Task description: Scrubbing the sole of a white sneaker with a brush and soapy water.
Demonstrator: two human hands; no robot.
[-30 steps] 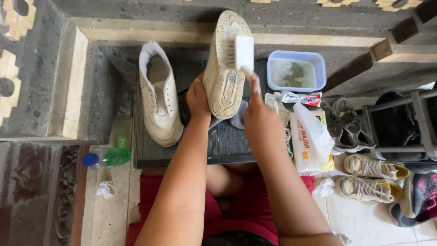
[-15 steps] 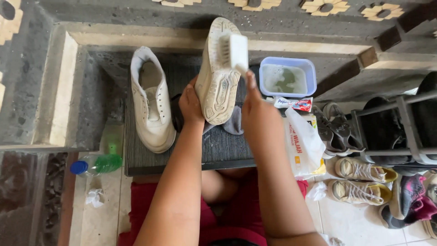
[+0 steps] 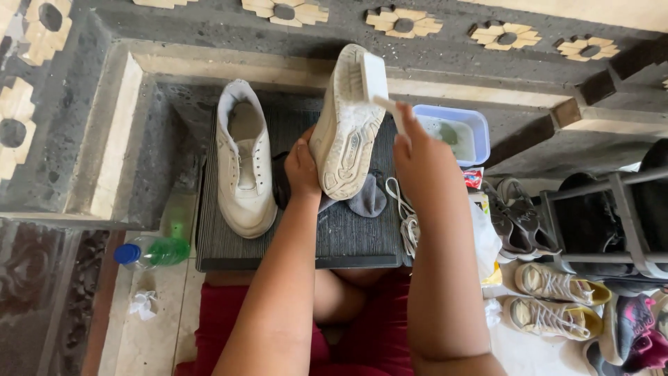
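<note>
View: looking down from the head at two bare arms above a lap in red shorts.
Left hand (image 3: 302, 167): fingers clamped on the heel end of a white shoe (image 3: 346, 125), holding it up with the sole facing the camera and the toe pointing away.
Right hand (image 3: 417, 143): fingers closed round the handle of a white brush (image 3: 374, 78), whose head lies against the shoe's sole near the toe.
Mat (image 3: 334, 237): dark and ribbed, lying under both hands in front of the knees.
Second shoe (image 3: 243, 167): white, resting on the mat left of the held one, opening upward.
Sock (image 3: 367, 198): grey, on the mat below the held shoe, beside loose white laces (image 3: 405, 216).
Tub (image 3: 456, 132): blue plastic with cloudy water, just right of the brush hand.
Bottle (image 3: 153, 252): green with a blue cap, lying on the floor left of the mat.
Rack (image 3: 598, 216): at far right, holding dark shoes, with more pairs on the floor beside it.
</note>
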